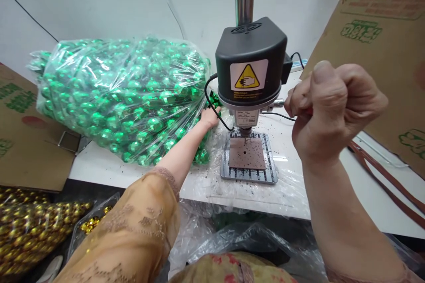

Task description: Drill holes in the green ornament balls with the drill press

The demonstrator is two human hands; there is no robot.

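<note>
While the left hand (209, 118) hides its fingers in the ball bag (119, 97), the right hand (332, 108) squeezes the drill handle (278, 102).

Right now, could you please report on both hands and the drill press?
Left hand at mouth of bead bag, fingers hidden. Right hand fisted on drill press handle. Brown pad under the bit bare. Black cable loops beside the bit.

White wall (99, 0); white worktable (96, 168); cardboard sheets (381, 66) leaning either side.
</note>
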